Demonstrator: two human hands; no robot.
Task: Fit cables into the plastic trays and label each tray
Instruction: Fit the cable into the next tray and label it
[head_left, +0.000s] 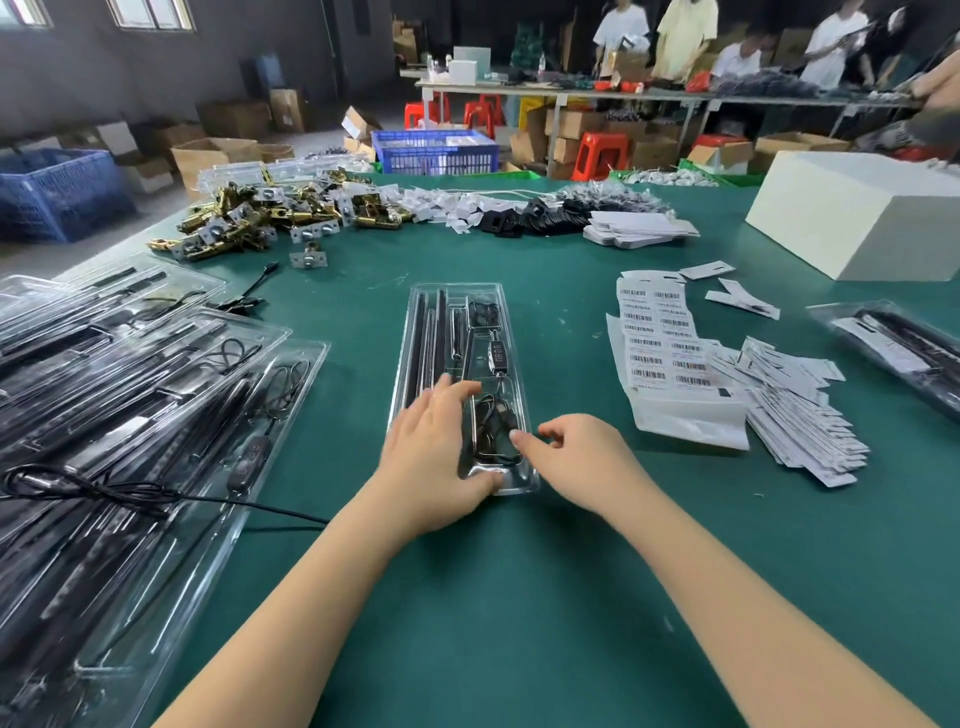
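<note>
We judge the cable-fitting step to be in hand. The long clear plastic blister tray (462, 332) lies lengthwise at the middle of the green work mat (519, 597), directly in front of us. Our left hand (434, 457) rests on its near left part, fingers spread and fairly straight, thumb pressing the near rim. Our right hand (576, 457) sits at the near right edge, fingers loosely curled with the fingertips at the tray rim; we cannot tell whether it pinches anything.

The coiled black cable (493, 431) sits in the near compartment, between the two hands, and the black inline controller (497, 356) lies in the slot beyond it.

The next move likely calls for pressing the coil fully below the rim, then taking a label from the white barcode label sheet (660, 338) to the right of the tray. The sheet carries rows of barcodes; the print beneath them is too small to read. No brand is legible
</note>
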